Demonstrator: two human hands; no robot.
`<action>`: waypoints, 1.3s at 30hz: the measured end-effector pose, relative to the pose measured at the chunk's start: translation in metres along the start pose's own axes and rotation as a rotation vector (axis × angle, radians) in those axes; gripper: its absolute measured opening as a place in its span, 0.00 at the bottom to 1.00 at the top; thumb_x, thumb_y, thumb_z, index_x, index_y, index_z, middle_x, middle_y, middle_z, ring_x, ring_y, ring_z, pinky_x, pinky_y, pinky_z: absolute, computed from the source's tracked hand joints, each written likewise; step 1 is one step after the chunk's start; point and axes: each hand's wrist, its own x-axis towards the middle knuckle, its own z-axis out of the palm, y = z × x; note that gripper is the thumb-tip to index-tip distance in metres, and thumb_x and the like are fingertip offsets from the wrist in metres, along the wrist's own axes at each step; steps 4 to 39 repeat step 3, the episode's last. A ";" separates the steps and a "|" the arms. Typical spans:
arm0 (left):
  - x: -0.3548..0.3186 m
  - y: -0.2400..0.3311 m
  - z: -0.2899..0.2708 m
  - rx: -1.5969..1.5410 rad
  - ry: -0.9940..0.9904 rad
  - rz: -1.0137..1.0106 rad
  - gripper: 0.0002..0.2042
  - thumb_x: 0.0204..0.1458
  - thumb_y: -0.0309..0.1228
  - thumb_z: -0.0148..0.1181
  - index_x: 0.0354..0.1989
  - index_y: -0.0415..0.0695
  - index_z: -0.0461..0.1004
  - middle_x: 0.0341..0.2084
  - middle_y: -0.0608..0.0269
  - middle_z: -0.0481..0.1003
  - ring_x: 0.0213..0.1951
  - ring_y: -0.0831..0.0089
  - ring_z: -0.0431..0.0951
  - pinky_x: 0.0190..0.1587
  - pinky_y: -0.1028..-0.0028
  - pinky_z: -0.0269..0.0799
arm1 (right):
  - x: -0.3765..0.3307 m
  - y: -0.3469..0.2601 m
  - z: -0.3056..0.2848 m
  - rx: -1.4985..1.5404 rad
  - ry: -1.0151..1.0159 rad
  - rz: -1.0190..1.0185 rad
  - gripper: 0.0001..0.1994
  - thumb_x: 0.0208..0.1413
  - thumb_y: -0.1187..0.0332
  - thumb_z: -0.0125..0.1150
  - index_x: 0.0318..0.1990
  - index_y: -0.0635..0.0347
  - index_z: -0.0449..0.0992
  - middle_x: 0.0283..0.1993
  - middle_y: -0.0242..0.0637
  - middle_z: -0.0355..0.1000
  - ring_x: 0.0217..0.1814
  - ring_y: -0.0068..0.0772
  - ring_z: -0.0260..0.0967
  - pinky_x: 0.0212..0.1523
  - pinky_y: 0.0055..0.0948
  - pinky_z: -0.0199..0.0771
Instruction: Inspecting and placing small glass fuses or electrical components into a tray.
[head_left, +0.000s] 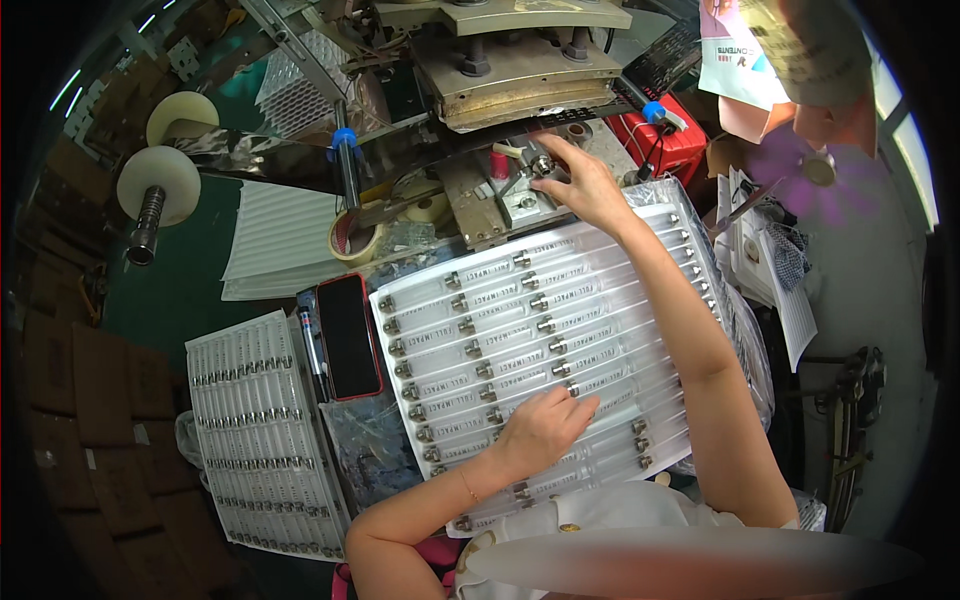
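Resting flat with fingers spread, the left hand (540, 428) steadies the clear plastic blister tray (610, 255) while the right hand (583, 185) pinches a small metal fitting (541, 165) at the press.

At your twelve o'clock the press plate (520, 75) was dull tan. The phone (349, 336) at nine was black, edged red. Your clear blister tray (600, 300) carried silver-capped tubes; the box (672, 145) at one was red.

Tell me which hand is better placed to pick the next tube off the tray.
Left hand: it rests on the tubes in the tray. The right hand is up at the machine's metal block.
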 end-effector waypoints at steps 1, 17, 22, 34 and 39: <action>-0.001 0.000 0.000 -0.005 -0.001 -0.004 0.16 0.43 0.28 0.64 0.42 0.46 0.74 0.20 0.69 0.70 0.28 0.73 0.73 0.26 0.74 0.71 | 0.003 -0.002 -0.003 0.015 -0.070 0.026 0.32 0.45 0.66 0.70 0.60 0.54 0.65 0.51 0.45 0.72 0.50 0.42 0.73 0.50 0.35 0.71; -0.001 -0.002 0.000 -0.005 -0.060 -0.014 0.16 0.44 0.29 0.63 0.44 0.46 0.73 0.21 0.69 0.70 0.30 0.73 0.73 0.28 0.74 0.71 | 0.009 -0.006 -0.010 0.040 -0.197 0.098 0.32 0.46 0.65 0.69 0.61 0.54 0.64 0.52 0.48 0.72 0.53 0.42 0.72 0.51 0.34 0.71; -0.001 -0.002 0.000 -0.005 -0.060 -0.014 0.16 0.44 0.29 0.63 0.44 0.46 0.73 0.21 0.69 0.70 0.30 0.73 0.73 0.28 0.74 0.71 | 0.009 -0.006 -0.010 0.040 -0.197 0.098 0.32 0.46 0.65 0.69 0.61 0.54 0.64 0.52 0.48 0.72 0.53 0.42 0.72 0.51 0.34 0.71; -0.001 -0.002 0.000 -0.005 -0.060 -0.014 0.16 0.44 0.29 0.63 0.44 0.46 0.73 0.21 0.69 0.70 0.30 0.73 0.73 0.28 0.74 0.71 | 0.009 -0.006 -0.010 0.040 -0.197 0.098 0.32 0.46 0.65 0.69 0.61 0.54 0.64 0.52 0.48 0.72 0.53 0.42 0.72 0.51 0.34 0.71; -0.001 -0.002 0.000 -0.005 -0.060 -0.014 0.16 0.44 0.29 0.63 0.44 0.46 0.73 0.21 0.69 0.70 0.30 0.73 0.73 0.28 0.74 0.71 | 0.009 -0.006 -0.010 0.040 -0.197 0.098 0.32 0.46 0.65 0.69 0.61 0.54 0.64 0.52 0.48 0.72 0.53 0.42 0.72 0.51 0.34 0.71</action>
